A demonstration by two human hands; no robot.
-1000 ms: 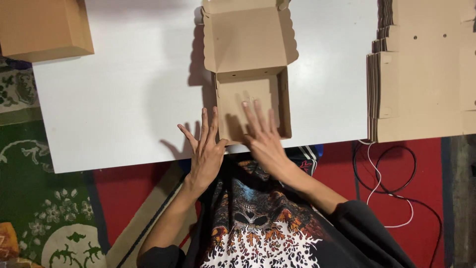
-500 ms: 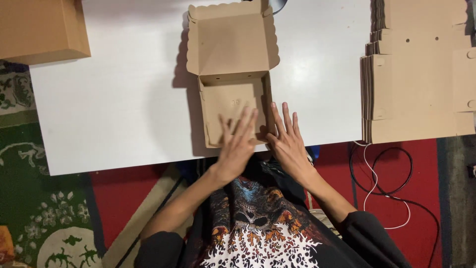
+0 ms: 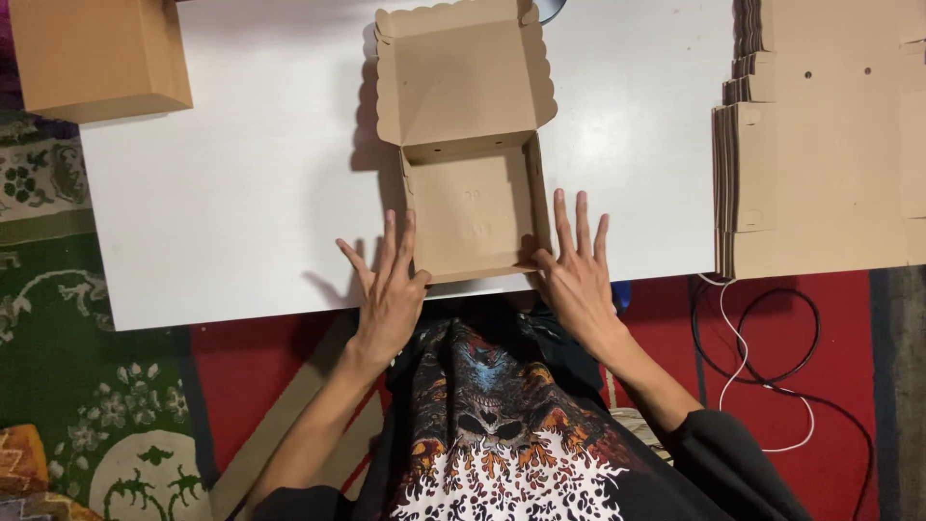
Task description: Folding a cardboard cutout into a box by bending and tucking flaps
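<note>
I see one open box (image 3: 470,207) at the table's (image 3: 241,193) near edge, lid flap up; my left hand (image 3: 388,289) lies flat, fingers spread, against its left near corner, my right hand (image 3: 571,275) likewise at the right one, neither gripping. One closed box (image 3: 96,53) is cut off at the far left corner. The stack of flat blanks (image 3: 820,145) at the right edge runs out of view; I cannot count them.

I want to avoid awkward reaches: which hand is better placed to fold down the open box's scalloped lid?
Roughly even, slightly the right hand: its fingers reach further up the side wall of the open brown cardboard box. The left hand sits lower, at the near corner. The lid stands between both.
</note>
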